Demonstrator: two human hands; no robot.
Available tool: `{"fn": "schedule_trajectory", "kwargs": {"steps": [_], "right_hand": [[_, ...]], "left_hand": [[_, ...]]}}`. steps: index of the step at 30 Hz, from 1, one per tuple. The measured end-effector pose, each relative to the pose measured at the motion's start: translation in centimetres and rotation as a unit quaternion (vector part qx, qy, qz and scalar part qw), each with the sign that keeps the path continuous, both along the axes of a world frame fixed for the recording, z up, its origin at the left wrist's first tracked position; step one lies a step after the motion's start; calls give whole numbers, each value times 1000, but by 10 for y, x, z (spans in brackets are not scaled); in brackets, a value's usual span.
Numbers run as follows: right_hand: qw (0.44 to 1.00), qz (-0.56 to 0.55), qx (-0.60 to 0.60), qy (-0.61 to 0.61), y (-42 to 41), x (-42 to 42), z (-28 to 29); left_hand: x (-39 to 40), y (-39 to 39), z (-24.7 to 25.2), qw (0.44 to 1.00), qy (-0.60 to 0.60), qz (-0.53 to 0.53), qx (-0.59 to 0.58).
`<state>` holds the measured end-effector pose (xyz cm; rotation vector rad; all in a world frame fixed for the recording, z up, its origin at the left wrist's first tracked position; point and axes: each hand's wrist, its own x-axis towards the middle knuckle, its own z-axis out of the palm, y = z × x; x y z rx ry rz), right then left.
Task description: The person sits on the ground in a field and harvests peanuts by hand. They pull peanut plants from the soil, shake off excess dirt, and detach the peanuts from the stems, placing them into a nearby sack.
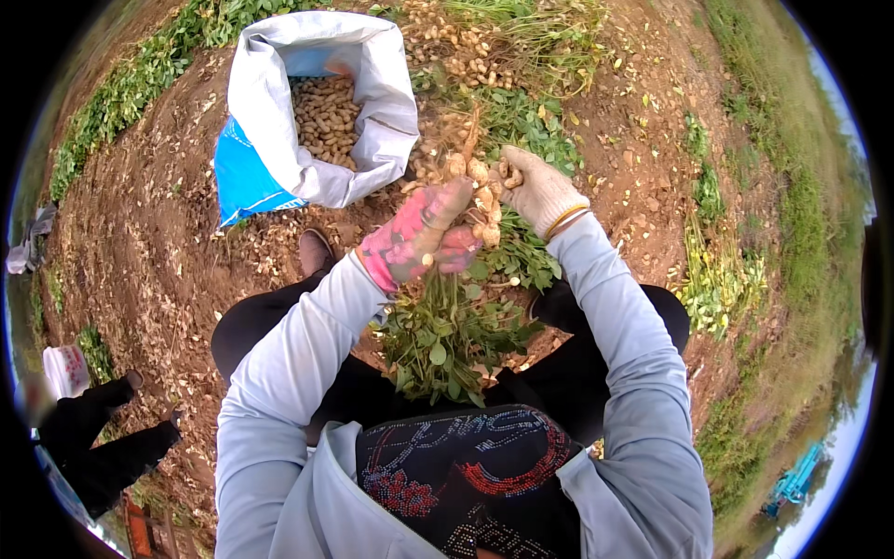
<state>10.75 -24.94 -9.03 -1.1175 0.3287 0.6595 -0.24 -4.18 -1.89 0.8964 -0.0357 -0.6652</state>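
Observation:
My left hand [418,236], in a pink patterned glove, grips a peanut plant near its root end. The plant's green leaves [447,342] hang down between my knees. Above my fist, a cluster of peanut pods [482,192] still hangs on the roots. At the right side of that cluster is my right hand [534,185], in a cream knitted glove, with its thumb and fingers curled around a few pods. A white and blue woven sack [384,147] stands open beyond my left hand. Unshelled peanuts [327,122] lie inside it.
Pulled peanut plants [517,31] with pods lie beyond the sack's right side. A row of green plants [140,84] runs along the far left. At the lower left a person in black trousers [105,447] is near a white sack [66,370]. Grass [803,230] borders the right.

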Motion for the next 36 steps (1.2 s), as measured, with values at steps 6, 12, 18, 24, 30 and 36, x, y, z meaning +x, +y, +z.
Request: {"fn": "schedule_trajectory", "kwargs": {"steps": [6, 12, 18, 24, 30, 36], "right_hand": [[983, 42, 9, -178, 66, -5, 85], [927, 173, -224, -245, 26, -27, 123], [788, 221, -418, -393, 41, -58, 134], [730, 267, -484, -402, 25, -48, 126], [632, 259, -525, -508, 22, -48, 124], [628, 202, -528, -534, 30, -57, 123]], "left_hand": [[-5, 5, 0, 998, 44, 23, -24], [4, -2, -7, 990, 26, 91, 100], [5, -3, -54, 962, -42, 78, 258], [13, -21, -36, 977, -123, 61, 164], [12, -20, -24, 981, -66, 51, 173], [13, -17, -20, 957, -49, 24, 283]]}}
